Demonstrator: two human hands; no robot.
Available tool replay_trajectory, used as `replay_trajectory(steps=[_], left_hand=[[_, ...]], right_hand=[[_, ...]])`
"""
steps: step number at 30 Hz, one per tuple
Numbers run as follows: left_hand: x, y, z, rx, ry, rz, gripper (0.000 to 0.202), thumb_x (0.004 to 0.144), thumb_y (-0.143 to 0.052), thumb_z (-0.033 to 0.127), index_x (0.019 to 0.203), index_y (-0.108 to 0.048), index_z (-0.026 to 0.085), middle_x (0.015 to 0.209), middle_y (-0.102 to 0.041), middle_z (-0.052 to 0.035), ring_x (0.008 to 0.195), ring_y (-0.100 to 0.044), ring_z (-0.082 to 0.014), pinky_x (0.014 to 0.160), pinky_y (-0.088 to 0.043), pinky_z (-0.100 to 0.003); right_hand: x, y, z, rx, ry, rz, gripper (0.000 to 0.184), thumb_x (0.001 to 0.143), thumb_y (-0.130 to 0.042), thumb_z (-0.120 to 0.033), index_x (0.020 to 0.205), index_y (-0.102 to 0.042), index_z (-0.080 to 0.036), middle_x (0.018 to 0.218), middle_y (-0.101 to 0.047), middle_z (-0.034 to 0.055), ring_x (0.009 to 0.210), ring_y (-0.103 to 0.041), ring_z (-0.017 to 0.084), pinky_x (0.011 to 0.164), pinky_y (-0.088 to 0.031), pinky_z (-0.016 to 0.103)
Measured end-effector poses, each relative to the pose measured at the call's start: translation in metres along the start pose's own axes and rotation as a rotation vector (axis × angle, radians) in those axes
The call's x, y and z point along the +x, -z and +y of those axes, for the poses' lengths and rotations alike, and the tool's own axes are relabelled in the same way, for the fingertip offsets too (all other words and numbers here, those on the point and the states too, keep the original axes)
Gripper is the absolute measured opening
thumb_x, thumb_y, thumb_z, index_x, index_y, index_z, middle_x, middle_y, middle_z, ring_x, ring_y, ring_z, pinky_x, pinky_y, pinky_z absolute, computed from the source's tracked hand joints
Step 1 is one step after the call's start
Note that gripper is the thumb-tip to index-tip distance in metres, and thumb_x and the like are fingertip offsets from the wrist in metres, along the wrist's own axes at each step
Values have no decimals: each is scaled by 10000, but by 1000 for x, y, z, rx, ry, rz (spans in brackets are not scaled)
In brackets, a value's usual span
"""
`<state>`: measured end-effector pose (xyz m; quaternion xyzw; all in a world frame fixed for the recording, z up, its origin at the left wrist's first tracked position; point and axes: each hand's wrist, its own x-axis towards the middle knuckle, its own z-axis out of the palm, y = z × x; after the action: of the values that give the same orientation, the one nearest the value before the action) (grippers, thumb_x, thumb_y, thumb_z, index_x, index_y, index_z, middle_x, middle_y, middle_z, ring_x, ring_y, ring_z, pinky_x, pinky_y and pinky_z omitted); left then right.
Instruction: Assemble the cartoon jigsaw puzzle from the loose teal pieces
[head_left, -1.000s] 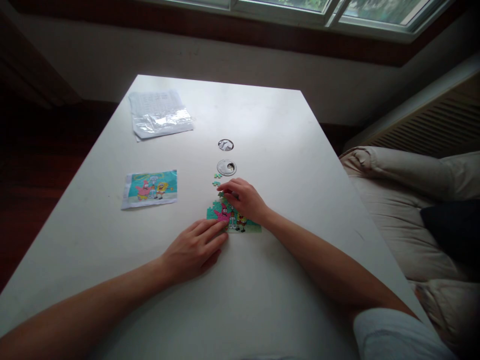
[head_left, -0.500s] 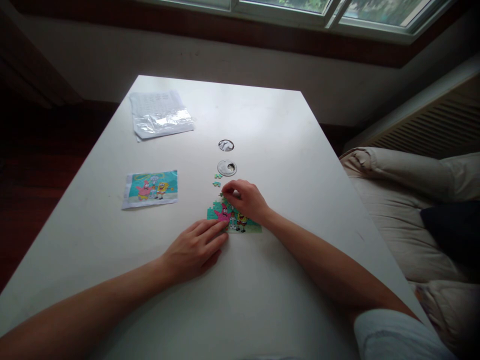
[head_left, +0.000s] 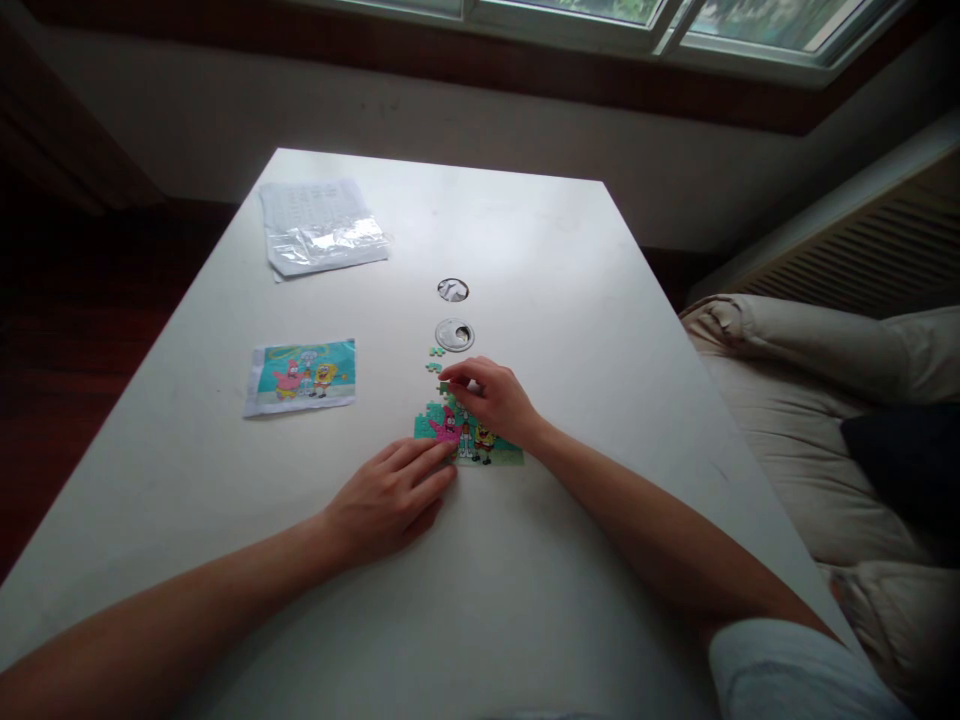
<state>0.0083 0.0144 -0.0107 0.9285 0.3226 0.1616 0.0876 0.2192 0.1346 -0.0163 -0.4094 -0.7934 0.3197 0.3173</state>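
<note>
A partly assembled jigsaw puzzle [head_left: 484,458] with cartoon figures lies flat on the white table [head_left: 525,590]. My left hand [head_left: 397,497] rests on its lower left edge, fingers stretched out and holding nothing. Over the puzzle's upper side is my right hand [head_left: 491,397], covering part of it. Its index finger and thumb are apart, with no piece visible between them. The index fingertip is close to a loose puzzle piece [head_left: 434,368]. Another loose piece [head_left: 436,351] lies just beyond that one. A small green piece [head_left: 443,389] shows at the puzzle's top edge, below the right fingertips.
Left of the puzzle lies a picture sheet [head_left: 306,374] showing the same figures. Papers in a clear plastic sleeve [head_left: 324,230] are at the far left. Two round inserts, a grey one [head_left: 448,340] and an open hole [head_left: 453,290], sit in the tabletop. A beige sofa [head_left: 795,470] stands right.
My right fingertips have shifted slightly away from me and left, uncovering more of the green piece at the puzzle's top edge. The left hand has stayed put.
</note>
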Motion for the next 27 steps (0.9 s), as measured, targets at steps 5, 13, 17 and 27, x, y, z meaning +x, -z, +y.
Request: replay_trajectory(steps=[5,13,17,27], left_hand=[[0,2,0,-5,-1,11,316,961,-502,197,1256,-609,155,1482,-538,-140,1297,-529,-284,1066,-499,-464],[-1,2,-1,-62,-44,-28,345,954,-510,213,1286,-583,151,1518,-496,-152,1363,-487,-288,1140,-446,-482],[0,1,-1,-87,-46,-17,346,948,-523,216,1284,-581,154,1512,-498,-161,1370,-482,-287,1144,-444,-485],[0,0,0,-62,-48,-13,358,953,-528,229,1300,-582,161,1471,-539,-156,1345,-506,-290,1136,-450,-490]], right_hand=[[1,5,7,6,-37,86,186,910,-603,-200,1043,-726,-244,939,-701,30,890,-633,173,832,-491,303],[2,8,5,3,-29,63,209,920,-586,-180,1052,-732,-251,959,-698,37,901,-622,178,848,-487,314],[0,4,2,-2,-19,23,139,908,-601,-182,939,-725,-238,924,-698,29,879,-609,179,814,-484,307],[-2,-8,-5,-38,27,2,94,913,-624,-185,920,-702,-237,903,-705,13,859,-598,175,866,-441,330]])
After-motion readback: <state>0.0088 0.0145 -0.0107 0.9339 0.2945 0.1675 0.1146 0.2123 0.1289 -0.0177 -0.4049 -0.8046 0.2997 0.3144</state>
